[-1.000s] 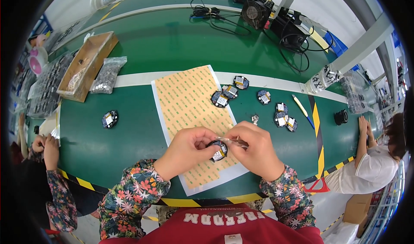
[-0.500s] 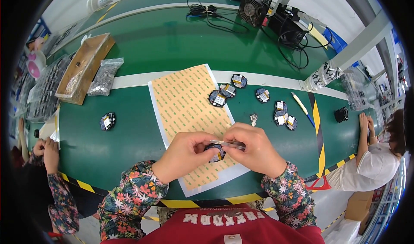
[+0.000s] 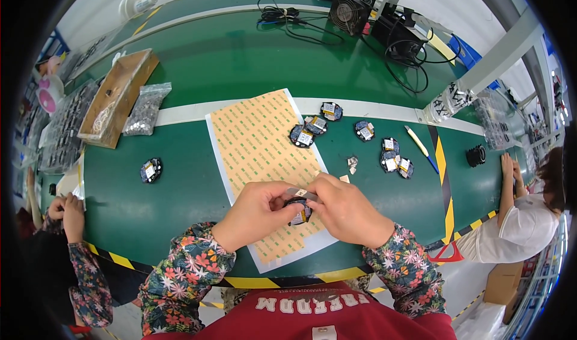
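Over the lower part of the sheet, my left hand point(image 3: 257, 212) pinches a round black circuit board point(image 3: 299, 212) with a silver and yellow block on it. My right hand point(image 3: 348, 211) grips a thin flat grey metal strip point(image 3: 311, 196) just above the board's far edge. A small pale patch shows on the strip, and its right end is hidden by my fingers. Beneath both hands lies a tan sheet with green print point(image 3: 258, 133) on white backing. A small cream piece point(image 3: 344, 178) rests by my right knuckles, with crumpled silvery bits point(image 3: 352, 164) beyond.
Several similar boards point(image 3: 303, 137) lie right of the sheet, and a single board point(image 3: 151, 170) to its left. A blue and white pen-shaped tool point(image 3: 422, 149) is at right. Far left are a wooden box point(image 3: 118, 98) and a bag of metal parts point(image 3: 146, 109). People sit at both sides.
My right hand has shifted slightly left and closer to my left hand. The metal strip has turned and shows its flat face. A cream piece now shows beside my right hand.
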`<state>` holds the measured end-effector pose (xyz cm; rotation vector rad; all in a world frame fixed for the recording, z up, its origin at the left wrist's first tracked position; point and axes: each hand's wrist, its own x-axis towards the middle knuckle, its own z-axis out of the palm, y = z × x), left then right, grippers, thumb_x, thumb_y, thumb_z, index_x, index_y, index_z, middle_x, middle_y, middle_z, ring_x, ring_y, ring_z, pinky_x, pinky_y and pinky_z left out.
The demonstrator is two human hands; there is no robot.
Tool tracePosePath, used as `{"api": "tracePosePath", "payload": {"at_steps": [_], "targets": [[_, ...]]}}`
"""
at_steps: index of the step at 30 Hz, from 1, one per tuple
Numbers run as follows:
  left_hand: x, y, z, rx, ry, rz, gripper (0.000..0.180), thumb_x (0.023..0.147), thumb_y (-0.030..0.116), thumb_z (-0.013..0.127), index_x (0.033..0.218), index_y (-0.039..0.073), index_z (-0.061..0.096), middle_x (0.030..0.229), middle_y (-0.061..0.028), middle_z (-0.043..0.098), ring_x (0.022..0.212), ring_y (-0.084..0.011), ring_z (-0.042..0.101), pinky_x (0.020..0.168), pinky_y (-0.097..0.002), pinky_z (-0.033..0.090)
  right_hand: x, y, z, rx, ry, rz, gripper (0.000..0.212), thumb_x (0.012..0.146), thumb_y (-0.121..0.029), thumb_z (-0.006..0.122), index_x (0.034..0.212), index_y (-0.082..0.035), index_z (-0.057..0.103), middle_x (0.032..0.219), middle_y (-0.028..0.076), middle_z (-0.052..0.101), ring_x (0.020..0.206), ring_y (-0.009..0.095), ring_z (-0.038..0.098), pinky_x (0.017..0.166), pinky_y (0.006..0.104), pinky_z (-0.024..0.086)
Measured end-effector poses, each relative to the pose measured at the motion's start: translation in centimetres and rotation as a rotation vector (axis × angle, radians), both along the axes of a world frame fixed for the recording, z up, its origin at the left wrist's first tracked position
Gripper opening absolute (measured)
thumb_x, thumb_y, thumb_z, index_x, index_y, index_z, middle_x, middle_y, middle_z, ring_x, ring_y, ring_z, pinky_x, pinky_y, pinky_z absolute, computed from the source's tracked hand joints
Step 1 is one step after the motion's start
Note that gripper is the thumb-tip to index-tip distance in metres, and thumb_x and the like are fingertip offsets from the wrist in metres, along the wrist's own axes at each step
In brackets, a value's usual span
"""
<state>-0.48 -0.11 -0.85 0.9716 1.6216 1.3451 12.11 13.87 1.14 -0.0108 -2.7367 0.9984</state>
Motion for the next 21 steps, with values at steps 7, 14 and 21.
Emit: {"api": "tracePosePath", "payload": {"at_steps": [7, 14, 21], "targets": [[-0.3, -0.1, 0.1, -0.081, 0.081, -0.060, 0.017, 0.080, 0.002, 0.059, 0.096, 0.000, 0.062, 0.071, 0.0054, 0.054, 0.057, 0.0011, 0.042, 0.049, -0.0160, 0.036, 0.0, 0.1, -0.6, -0.094, -0.006, 0.010, 0.014, 0.079, -0.001, 0.054, 0.090, 0.002, 0.045, 0.079, 0.015, 0.048, 0.067, 0.030, 0.054, 0.057, 0.0364, 0.043], [-0.7, 0.1, 0.6, -0.110, 0.115, -0.130, 0.018, 0.081, 0.000, 0.057, 0.099, -0.001, 0.060, 0.077, 0.0021, 0.058, 0.066, -0.0019, 0.050, 0.057, -0.0179, 0.042, 0.1, 0.5, -0.7, -0.123, -0.012, 0.044, 0.014, 0.079, -0.001, 0.054, 0.089, 0.001, 0.045, 0.079, 0.014, 0.048, 0.069, 0.029, 0.054, 0.058, 0.0365, 0.042], [-0.6, 0.1, -0.1, 0.029, -0.075, -0.078, 0.018, 0.083, 0.000, 0.055, 0.100, -0.001, 0.058, 0.081, -0.0004, 0.060, 0.069, -0.0026, 0.053, 0.060, -0.0184, 0.045, 0.1, 1.4, -0.6, -0.252, 0.065, -0.048, 0.010, 0.081, -0.007, 0.051, 0.085, -0.001, 0.045, 0.075, 0.011, 0.046, 0.062, 0.026, 0.048, 0.057, 0.0328, 0.039]]}}
